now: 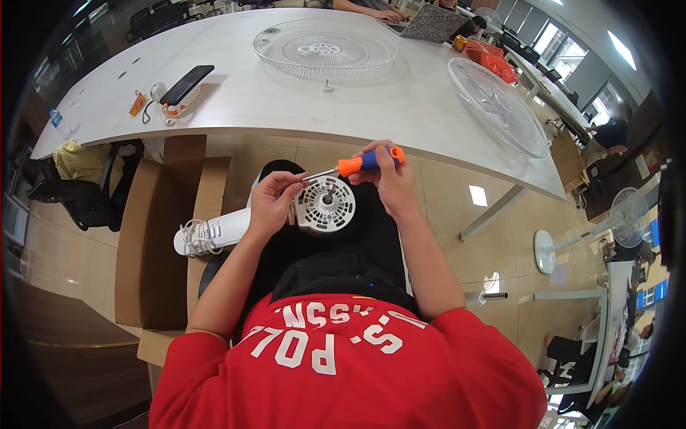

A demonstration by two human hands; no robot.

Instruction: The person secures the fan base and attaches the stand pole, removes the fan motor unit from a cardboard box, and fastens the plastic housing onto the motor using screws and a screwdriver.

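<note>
A screwdriver [369, 160] with an orange and blue handle lies nearly level above my lap. Its handle is gripped by my right hand [391, 182], with the shaft pointing left. At the shaft's end, my left hand [271, 204] pinches its thumb and fingers together; whether they hold only the tip or also a small part is hidden. Just below the shaft, the white round fan motor housing [327, 223], slotted all round with a short shaft at its centre, rests on my lap. A white fan stand [232, 227] with a bundled white cable [199, 237] extends left from it.
On the white table [214, 107] are two fan grilles, one near the back [325, 68] and one at the right edge [500, 107], a phone [187, 84] and a small white part [327, 86]. An open cardboard box [136, 243] stands left. A person's hand [389, 16] is by a laptop.
</note>
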